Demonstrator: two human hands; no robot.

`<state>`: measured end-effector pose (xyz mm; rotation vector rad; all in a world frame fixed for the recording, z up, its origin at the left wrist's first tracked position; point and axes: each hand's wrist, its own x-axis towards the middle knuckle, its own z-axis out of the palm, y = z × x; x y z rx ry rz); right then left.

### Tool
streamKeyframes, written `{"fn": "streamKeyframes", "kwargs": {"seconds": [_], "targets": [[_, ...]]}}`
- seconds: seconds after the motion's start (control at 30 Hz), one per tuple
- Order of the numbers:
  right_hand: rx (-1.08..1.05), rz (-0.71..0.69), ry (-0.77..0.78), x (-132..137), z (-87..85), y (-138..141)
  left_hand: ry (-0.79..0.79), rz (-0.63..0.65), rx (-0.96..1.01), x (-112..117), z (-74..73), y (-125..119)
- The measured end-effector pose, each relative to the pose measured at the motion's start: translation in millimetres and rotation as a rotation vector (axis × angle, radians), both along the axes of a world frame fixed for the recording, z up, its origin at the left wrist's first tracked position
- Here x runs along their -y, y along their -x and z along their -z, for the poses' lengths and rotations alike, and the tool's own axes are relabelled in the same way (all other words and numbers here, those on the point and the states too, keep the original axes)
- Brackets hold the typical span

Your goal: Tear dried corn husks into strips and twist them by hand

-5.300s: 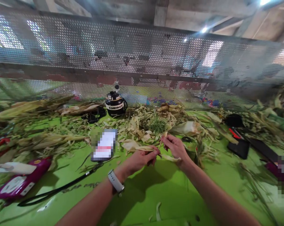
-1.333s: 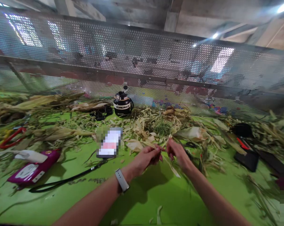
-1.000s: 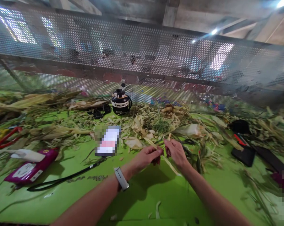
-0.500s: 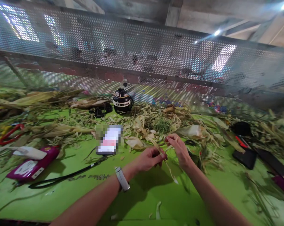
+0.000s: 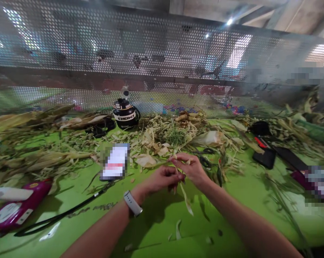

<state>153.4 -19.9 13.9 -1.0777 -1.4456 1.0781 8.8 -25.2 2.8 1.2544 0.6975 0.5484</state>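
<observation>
Rear: perforated screen spans the full width; it probably serves as a guard dividing this place from the people beyond.

Green desk: front strip mostly bare, perhaps kept so for elbow room.

Husk heap: loose, along the rear, near both hands; presumably put there to be within reach.

Purple power strip: far left, white adapter on top.

Left hand: fingers curled, thumb and forefinger closed on the pale husk strip, whose lower end hangs free above the desk. Likely the steadying grip.

Right hand: just above the left, thumb and fingertips pinched on the strip's upper part, contact partly hidden. A fingertip hold presumably suits so thin a piece.

Phone: face up left of the hands; screen pixelated, unreadable.

Husk scraps: on the desk's near side.
</observation>
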Motion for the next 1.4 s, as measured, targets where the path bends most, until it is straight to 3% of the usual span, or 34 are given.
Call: {"fn": "streamKeyframes", "kwargs": {"seconds": [0.1,0.27,0.33,0.4,0.5,0.6,0.8,1.0,1.17,1.23,1.4], "targets": [[-0.126,0.008,0.079,-4,-5.3,-6,0.171,-0.126,0.189,-1,0.0,-2],[-0.216,0.244,0.154,-15,-0.2,-20,0.252,-0.419,0.462,-9,0.4,-2],[-0.132,0.174,0.212,-14,4.0,-18,0.212,-0.554,0.509,-11,-0.5,-2],[-0.068,0.005,0.252,-9,6.1,-12,0.181,-0.621,0.519,-11,-1.4,-3],[0.006,-0.236,0.263,1,5.7,0,0.170,-0.608,0.462,-10,-0.8,-5],[0.077,-0.312,0.219,6,5.6,7,0.107,-0.609,0.411,-11,2.0,-4],[0.387,-0.192,-0.087,3,12.0,3,0.061,-0.748,0.345,-16,3.5,0],[0.619,-0.064,-0.303,8,6.6,2,0.172,-0.658,0.448,-16,4.6,-1],[0.750,0.272,-0.623,9,-4.4,-7,0.108,-0.628,0.497,-18,9.5,-1],[0.828,0.327,-0.654,3,-2.6,-12,0.106,-0.598,0.501,-18,10.1,-1],[0.820,0.220,-0.535,-12,7.1,-18,0.110,-0.573,0.421,-14,6.7,-1]]}}
